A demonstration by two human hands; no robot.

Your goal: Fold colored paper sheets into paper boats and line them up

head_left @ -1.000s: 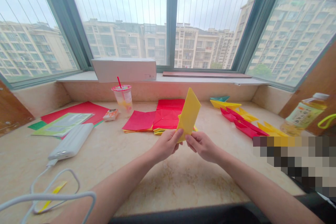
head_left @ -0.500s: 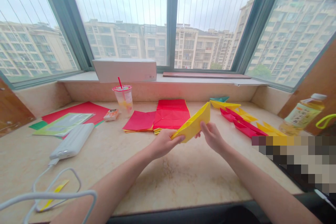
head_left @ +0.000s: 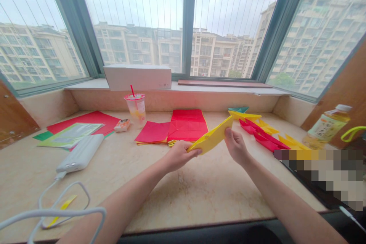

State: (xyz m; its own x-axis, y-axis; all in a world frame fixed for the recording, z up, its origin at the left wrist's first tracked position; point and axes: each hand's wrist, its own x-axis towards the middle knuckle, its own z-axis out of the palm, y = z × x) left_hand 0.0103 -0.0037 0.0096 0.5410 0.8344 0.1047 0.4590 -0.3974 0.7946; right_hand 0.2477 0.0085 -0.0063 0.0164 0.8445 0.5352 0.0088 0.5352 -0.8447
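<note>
Centrally, before a flat stack of red paper sheets (head_left: 187, 124), gripping firmly with the left hand (head_left: 177, 156) the lower left end of a folded yellow paper piece (head_left: 213, 137); holding it aslant above the mottled beige stone counter (head_left: 177, 206); pinching its raised right end between thumb and curled fingers of the right hand (head_left: 237, 146), near pointed crimson folded-paper boats (head_left: 264, 138).

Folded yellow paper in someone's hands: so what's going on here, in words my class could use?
A person holds the folded yellow paper above the table, the left hand at its lower end and the right hand at its upper end. Red sheets lie behind it; boat-like folded pieces line the right side.
</note>
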